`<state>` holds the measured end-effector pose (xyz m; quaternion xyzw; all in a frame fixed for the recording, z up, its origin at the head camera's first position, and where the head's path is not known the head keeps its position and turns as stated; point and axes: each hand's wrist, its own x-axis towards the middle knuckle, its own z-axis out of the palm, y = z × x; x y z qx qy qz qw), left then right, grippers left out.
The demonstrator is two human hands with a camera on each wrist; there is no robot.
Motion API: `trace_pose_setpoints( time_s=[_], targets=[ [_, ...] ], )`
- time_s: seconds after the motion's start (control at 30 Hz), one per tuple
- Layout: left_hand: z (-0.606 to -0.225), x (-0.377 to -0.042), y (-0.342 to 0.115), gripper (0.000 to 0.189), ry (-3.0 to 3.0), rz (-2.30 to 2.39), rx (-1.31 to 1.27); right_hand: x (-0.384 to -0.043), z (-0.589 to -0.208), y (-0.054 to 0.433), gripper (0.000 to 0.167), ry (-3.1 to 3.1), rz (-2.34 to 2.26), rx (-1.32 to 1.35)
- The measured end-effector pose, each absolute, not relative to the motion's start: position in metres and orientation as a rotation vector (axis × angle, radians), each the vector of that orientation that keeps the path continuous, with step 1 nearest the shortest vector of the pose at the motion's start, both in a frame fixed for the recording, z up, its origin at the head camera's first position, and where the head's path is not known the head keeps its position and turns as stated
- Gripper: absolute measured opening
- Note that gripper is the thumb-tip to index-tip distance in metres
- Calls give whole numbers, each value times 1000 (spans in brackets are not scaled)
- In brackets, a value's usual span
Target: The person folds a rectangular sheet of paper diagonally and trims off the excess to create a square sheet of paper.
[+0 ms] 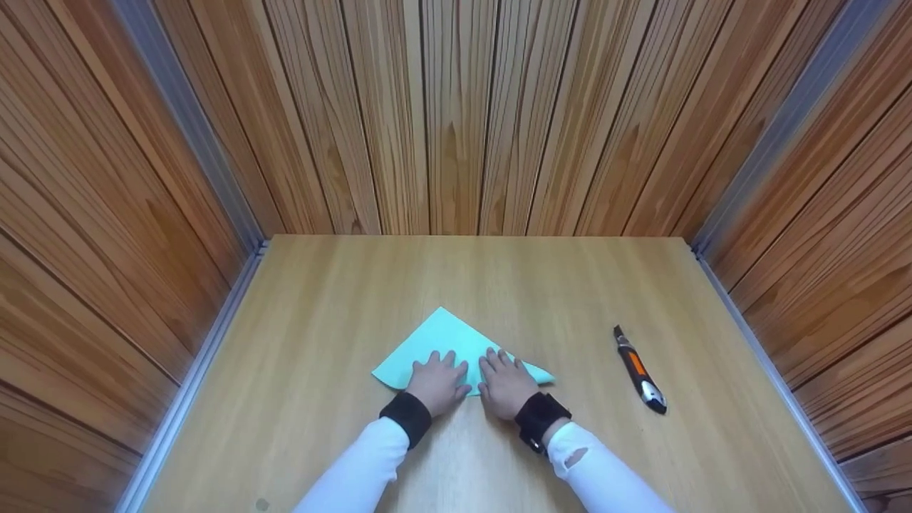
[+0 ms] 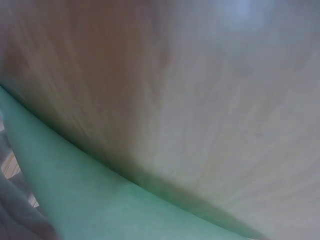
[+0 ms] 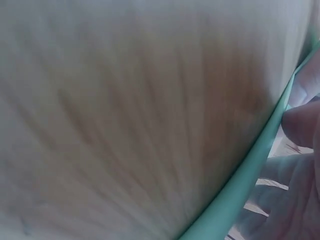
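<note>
A turquoise sheet of paper [image 1: 436,335], folded into a triangle, lies on the table with its point away from me. My left hand [image 1: 436,383] rests on its near left part, fingers spread and straight. On the near right part my right hand [image 1: 507,385] lies flat, fingers pointing away. The two thumbs are close together at the near edge. In the left wrist view the near edge of the paper [image 2: 100,195] bows up a little from the wood. The right wrist view shows the paper's edge [image 3: 225,210] beside the fingers [image 3: 300,125].
A utility knife [image 1: 639,370] with a black and orange handle lies to the right, its tip pointing away. Wood-panelled walls [image 1: 456,128] enclose the wooden tabletop [image 1: 320,285] at the back and both sides, with metal strips [image 1: 192,385] along the side edges.
</note>
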<state>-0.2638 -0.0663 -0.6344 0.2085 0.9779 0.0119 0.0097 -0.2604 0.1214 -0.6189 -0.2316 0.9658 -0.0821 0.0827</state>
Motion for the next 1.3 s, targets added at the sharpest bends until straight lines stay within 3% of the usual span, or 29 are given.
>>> trace_pose_setpoints(
  time_s=[0.67, 0.9, 1.1, 1.3],
  targets=[
    [-628, -262, -64, 55, 3063, -119, 702, -269, -625, 137, 64, 2867, -371, -665],
    [-620, -250, -51, 40, 3072, -475, 835, -269, -624, 136, 64, 2868, -399, -654],
    [-612, -232, -45, 22, 3101, -502, 876, -267, -628, 136, 63, 2885, -384, -691],
    [-612, -211, -50, 31, 3105, -391, 842, -266, -630, 135, 63, 2882, -386, -700]
  ],
)
